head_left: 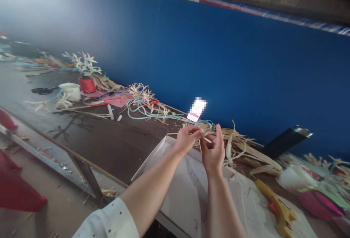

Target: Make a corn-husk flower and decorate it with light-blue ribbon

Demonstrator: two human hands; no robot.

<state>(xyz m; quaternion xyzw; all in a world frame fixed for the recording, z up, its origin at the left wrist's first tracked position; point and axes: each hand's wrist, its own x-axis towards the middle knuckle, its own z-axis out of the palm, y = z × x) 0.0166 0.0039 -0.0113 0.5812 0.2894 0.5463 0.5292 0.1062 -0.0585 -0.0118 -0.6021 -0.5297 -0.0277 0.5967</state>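
One white board [175, 194] lies under both wrists. L hand [186, 138] and R hand [212, 153] each pinch closed on one thin straw strip [205, 138] between the fingertips. Behind the fingers: one husk pile [246, 150], one black bottle [287, 141].

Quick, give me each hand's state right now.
Left hand: fingers pinched shut on a thin straw strip.
Right hand: fingers closed on the same straw strip, above the white tray.
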